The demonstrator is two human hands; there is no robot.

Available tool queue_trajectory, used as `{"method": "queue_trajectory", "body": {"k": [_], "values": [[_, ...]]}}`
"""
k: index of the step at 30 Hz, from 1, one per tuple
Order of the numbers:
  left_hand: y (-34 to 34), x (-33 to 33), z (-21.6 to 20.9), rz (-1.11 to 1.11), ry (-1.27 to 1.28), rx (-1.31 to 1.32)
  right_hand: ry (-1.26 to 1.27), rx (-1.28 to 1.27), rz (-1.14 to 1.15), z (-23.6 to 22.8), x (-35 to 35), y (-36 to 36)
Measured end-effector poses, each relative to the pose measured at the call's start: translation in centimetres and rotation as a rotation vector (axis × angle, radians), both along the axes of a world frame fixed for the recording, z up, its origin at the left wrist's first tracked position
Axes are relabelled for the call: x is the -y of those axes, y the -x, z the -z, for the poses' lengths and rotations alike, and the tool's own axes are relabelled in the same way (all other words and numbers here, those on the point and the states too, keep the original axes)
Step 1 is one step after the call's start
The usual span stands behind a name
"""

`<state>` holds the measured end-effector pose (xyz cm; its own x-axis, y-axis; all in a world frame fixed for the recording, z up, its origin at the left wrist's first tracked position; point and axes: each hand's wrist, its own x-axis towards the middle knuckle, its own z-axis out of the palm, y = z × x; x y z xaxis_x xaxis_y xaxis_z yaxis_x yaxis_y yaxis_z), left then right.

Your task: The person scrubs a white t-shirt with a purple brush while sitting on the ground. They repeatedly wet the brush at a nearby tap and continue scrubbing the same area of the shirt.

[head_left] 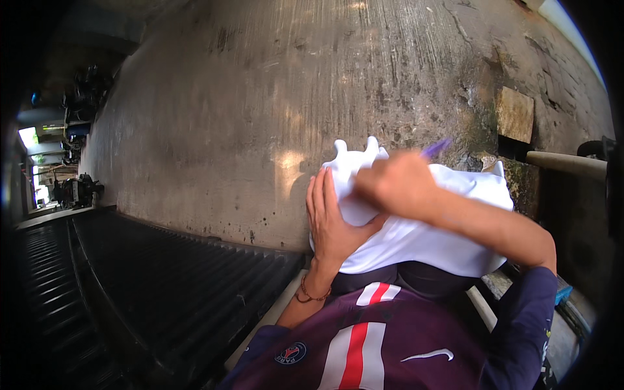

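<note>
Our left hand (336, 224) lies spread on white fabric (448, 244) at three o'clock; our blurred right hand (398, 185) is closed round a slim purple tool (437, 148). Streaked concrete floor (227, 123) reaches twelve, a pale slab (515, 115) two, black ridged panelling (175, 279) eight.

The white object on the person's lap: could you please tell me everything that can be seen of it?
The white object is smooth and broad, with rounded knobs on its far edge and a small point at far right. It looks soft, perhaps cloth, though the material is uncertain. It lies across the lap. The left hand rests on its left end; the blurred right hand, gripping a slim purple thing, hides part of it.
</note>
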<state>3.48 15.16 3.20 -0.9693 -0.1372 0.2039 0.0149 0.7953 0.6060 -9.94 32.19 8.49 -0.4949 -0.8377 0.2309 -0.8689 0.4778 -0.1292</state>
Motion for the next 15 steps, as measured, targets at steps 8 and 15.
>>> {"method": "queue_trajectory", "body": {"k": [8,15], "values": [[0.8,-0.1,-0.6,-0.047,-0.071,-0.007,0.286,0.160,0.190,-1.3,-0.8,4.9],[1.3,0.2,-0.8,-0.004,-0.055,0.057,0.316,0.216,-0.014,1.2,-0.7,2.0]]}}
